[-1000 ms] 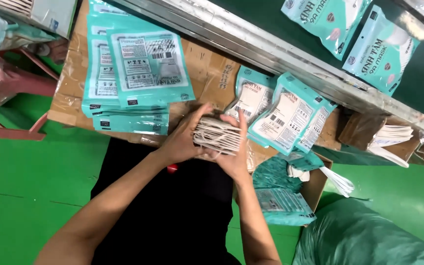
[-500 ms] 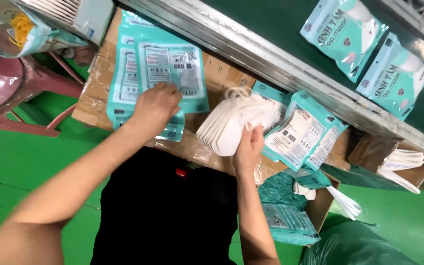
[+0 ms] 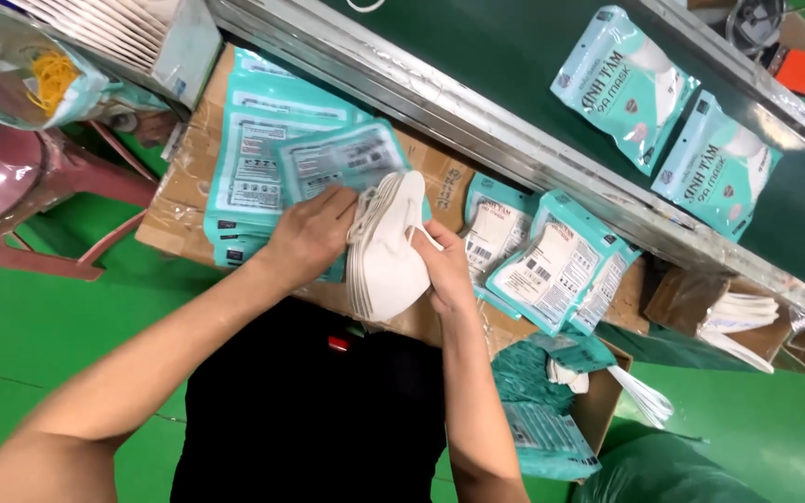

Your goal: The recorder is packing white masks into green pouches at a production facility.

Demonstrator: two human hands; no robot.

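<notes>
On the cardboard worktop (image 3: 184, 200), my right hand (image 3: 442, 270) grips the white mask stack (image 3: 386, 251); beside it, my left hand (image 3: 314, 233) pinches a teal pouch (image 3: 342, 163), fingertips hidden.

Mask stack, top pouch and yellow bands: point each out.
Mask stack (image 3: 391, 251): head view, white front face.
Top pouch (image 3: 342, 160): head view, printed panel.
Yellow bands (image 3: 51, 76): head view, coil inside clear bag.

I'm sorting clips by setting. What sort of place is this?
Likely a face-mask packing line: the hands hold a stack of white masks, teal pouches lie on cardboard, and filled pouches ride a green conveyor belt.
</notes>
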